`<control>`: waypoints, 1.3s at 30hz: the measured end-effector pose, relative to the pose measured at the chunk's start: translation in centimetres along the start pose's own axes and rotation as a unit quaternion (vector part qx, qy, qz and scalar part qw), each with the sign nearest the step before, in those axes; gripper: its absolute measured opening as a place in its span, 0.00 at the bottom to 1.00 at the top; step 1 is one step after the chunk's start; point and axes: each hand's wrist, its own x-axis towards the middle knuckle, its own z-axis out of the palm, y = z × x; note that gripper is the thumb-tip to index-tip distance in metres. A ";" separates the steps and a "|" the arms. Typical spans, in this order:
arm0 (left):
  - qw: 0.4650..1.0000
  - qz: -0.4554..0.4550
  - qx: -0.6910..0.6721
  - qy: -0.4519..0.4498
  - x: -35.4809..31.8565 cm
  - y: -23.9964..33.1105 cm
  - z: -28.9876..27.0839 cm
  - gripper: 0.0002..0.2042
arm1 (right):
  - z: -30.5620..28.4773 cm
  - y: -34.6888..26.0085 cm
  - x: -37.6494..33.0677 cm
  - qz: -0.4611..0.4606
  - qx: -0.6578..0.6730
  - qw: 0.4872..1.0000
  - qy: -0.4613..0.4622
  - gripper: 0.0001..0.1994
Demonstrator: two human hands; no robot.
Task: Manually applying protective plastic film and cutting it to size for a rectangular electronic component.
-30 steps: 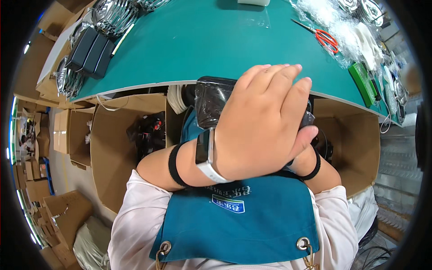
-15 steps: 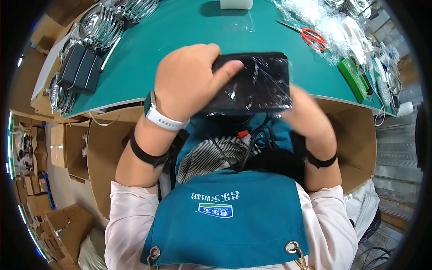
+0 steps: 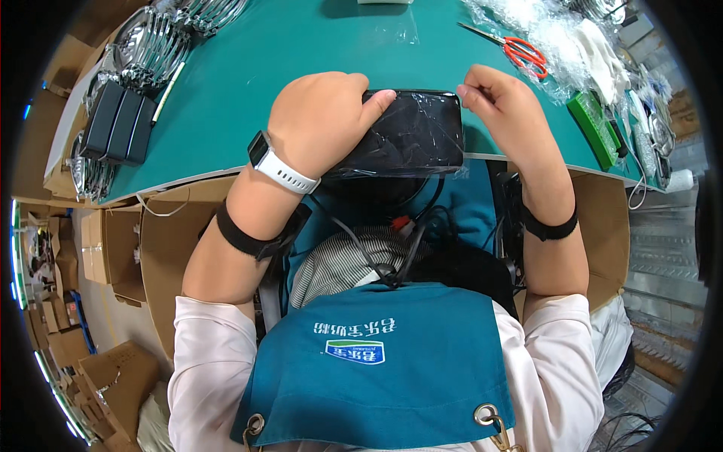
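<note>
A black rectangular box (image 3: 410,135) in shiny, wrinkled clear film is held above the near edge of the table. My left hand (image 3: 320,120) grips its left end, with the thumb on the upper face and the other fingers mostly out of sight. At the box's far right corner is my right hand (image 3: 501,105), its thumb and forefinger pinched together. Whatever lies between those fingertips, perhaps an edge of the film, is too small to make out.
Scissors with red handles (image 3: 525,56) lie on the green table (image 3: 248,75) beside crumpled clear plastic (image 3: 527,22). Farther right is a green holder (image 3: 593,129). Several black boxes (image 3: 117,124) and shiny metal parts (image 3: 151,49) stand at left. Cardboard boxes (image 3: 177,248) sit below the table.
My right hand has moved from the box's near right side up to its far right corner, fingers now pinched. The box has shifted slightly left, still in my left hand.
</note>
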 end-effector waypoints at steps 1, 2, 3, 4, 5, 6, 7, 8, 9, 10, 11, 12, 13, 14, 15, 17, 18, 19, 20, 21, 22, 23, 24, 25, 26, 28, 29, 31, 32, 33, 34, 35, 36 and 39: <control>1.000 0.003 -0.005 -0.019 0.1 -0.1 0.2 0.23 | 0.1 0.4 0.3 -0.007 0.006 1.000 0.004 0.12; 1.000 0.002 -0.006 -0.020 0.1 -0.3 0.4 0.23 | 0.3 0.5 0.5 -0.007 0.007 1.000 0.003 0.12; 1.000 0.000 -0.012 -0.019 0.2 -0.4 0.6 0.23 | 0.5 0.6 0.7 0.005 0.035 0.999 0.014 0.12; 1.000 -0.001 -0.018 -0.017 0.2 -0.6 0.8 0.24 | 0.7 0.7 0.8 0.016 0.064 0.998 0.025 0.13; 1.000 -0.002 -0.019 -0.019 0.2 -0.7 1.0 0.24 | 0.8 0.8 0.9 0.018 0.064 0.997 0.023 0.13; 0.999 -0.013 -0.022 -0.027 0.2 -0.6 1.0 0.24 | 0.7 0.7 0.9 0.038 0.042 0.998 -0.029 0.13; 0.999 -0.023 -0.026 -0.035 0.2 -0.6 1.0 0.24 | 0.7 0.7 0.9 0.059 0.019 0.995 -0.081 0.14; 0.999 -0.025 -0.027 -0.036 0.3 -0.7 1.0 0.24 | 0.7 0.7 1.0 0.059 0.020 0.995 -0.083 0.14; 0.999 -0.020 -0.007 -0.047 0.4 -0.8 1.0 0.21 | 0.7 0.6 1.1 0.049 -0.012 0.995 -0.084 0.14; 0.998 -0.016 0.013 -0.057 0.4 -0.9 1.0 0.19 | 0.8 0.5 1.2 0.037 -0.043 0.995 -0.085 0.14; 0.998 -0.018 0.012 -0.058 0.3 -1.0 1.1 0.19 | 0.9 0.4 1.2 0.037 -0.043 0.995 -0.087 0.14; 0.999 0.027 0.003 0.022 0.3 -1.1 1.2 0.18 | 1.0 0.3 1.1 0.029 -0.062 0.994 -0.081 0.15; 0.992 0.070 -0.006 0.103 0.3 -1.1 1.2 0.18 | 1.0 0.2 1.1 0.021 -0.082 0.994 -0.075 0.15; 0.992 0.070 -0.008 0.102 0.2 -0.9 0.8 0.18 | 1.2 0.5 1.1 0.022 -0.082 0.993 -0.076 0.15; 0.990 0.123 -0.053 0.040 0.0 -0.3 -0.1 0.20 | 1.4 1.0 1.1 0.019 -0.068 0.994 -0.081 0.14; 0.975 0.157 -0.120 -0.098 -1.1 1.2 -1.4 0.26 | 1.7 1.6 1.2 0.020 -0.055 0.994 -0.088 0.13; 0.978 0.161 -0.101 -0.091 -2.0 1.6 -1.0 0.30 | 1.7 1.7 1.4 0.031 -0.037 0.995 -0.083 0.14; 0.979 0.160 -0.086 -0.089 -2.5 2.1 -0.9 0.31 | 1.6 1.8 1.4 0.042 -0.019 0.996 -0.079 0.14; 0.981 0.159 -0.071 -0.088 -2.8 2.4 -0.8 0.33 | 1.4 1.8 1.4 0.044 -0.021 0.996 -0.080 0.14; 0.981 0.159 -0.072 -0.087 -3.1 2.5 -0.7 0.33 | 1.1 1.7 1.5 0.051 0.001 0.997 -0.059 0.11; 0.982 0.160 -0.054 -0.083 -3.3 2.5 -0.6 0.34 | 0.7 1.6 1.5 0.058 0.023 0.997 -0.037 0.09; 0.983 0.162 -0.036 -0.079 -3.5 2.6 -0.5 0.35 | 0.3 1.2 1.3 0.058 0.022 0.997 -0.037 0.09; 0.983 0.162 -0.038 -0.080 -3.5 2.6 -0.4 0.35 | -0.1 0.8 0.9 0.031 0.032 0.998 -0.041 0.09; 0.983 0.161 -0.043 -0.079 -3.5 2.5 -0.4 0.34 | -0.2 0.5 0.5 0.005 0.043 0.998 -0.044 0.11; 0.983 0.161 -0.048 -0.078 -3.5 2.5 -0.3 0.33 | -0.1 0.3 0.3 0.006 0.043 0.998 -0.046 0.11; 0.983 0.152 -0.058 -0.085 -3.3 1.9 0.1 0.32 | 0.4 0.0 -0.3 -0.266 -0.005 0.963 -0.040 0.19; 0.983 0.144 -0.068 -0.091 -3.3 1.6 0.2 0.31 | 0.7 0.3 -0.6 -0.255 -0.007 0.960 -0.116 0.26; 0.988 0.122 -0.041 -0.088 -3.5 1.3 0.0 0.30 | 1.7 0.4 -1.3 -0.239 -0.038 0.962 -0.125 0.29; 0.991 0.100 -0.012 -0.085 -3.6 1.3 -0.1 0.29 | 1.7 0.7 -1.5 -0.242 -0.074 0.960 -0.124 0.30; 0.994 0.079 0.016 -0.076 -3.9 1.3 -0.1 0.31 | 1.8 0.6 -1.5 -0.243 -0.071 0.959 -0.126 0.30; 0.994 0.076 0.016 -0.077 -4.2 1.5 0.0 0.31 | 1.7 0.5 -1.5 -0.250 -0.095 0.955 -0.128 0.30; 0.995 0.074 0.021 -0.063 -4.4 1.7 0.2 0.33 | 1.7 0.3 -1.5 -0.256 -0.120 0.950 -0.129 0.31; 0.996 0.072 0.025 -0.049 -4.5 1.9 0.3 0.35 | 1.8 -0.1 -1.6 -0.258 -0.117 0.950 -0.131 0.31; 0.997 0.061 0.018 -0.046 -4.4 2.2 0.8 0.38 | 2.1 -1.3 -2.0 -0.267 -0.208 0.934 -0.117 0.33</control>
